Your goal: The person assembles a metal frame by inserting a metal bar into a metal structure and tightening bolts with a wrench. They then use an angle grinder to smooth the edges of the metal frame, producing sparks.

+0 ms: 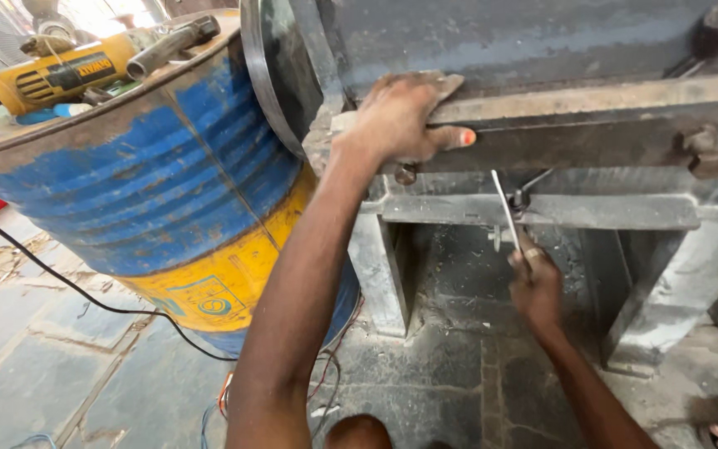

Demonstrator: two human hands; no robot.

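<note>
Looking down from the head camera, the right hand was clenched around the lower end of a thin metal spanner at centre right of the frame. The long axis of the spanner ran steeply, from the hand up and a little to the left, and its top end met a small bolt on the grey horizontal bar of the machine frame. So the bolt lay directly above the right hand, which was clearly the nearer one. The left hand was higher, at upper centre, fingers spread and pressed flat on the rusty steel ledge, gripping nothing. A blue and yellow drum stood at the left, with a yellow angle grinder on top.
</note>
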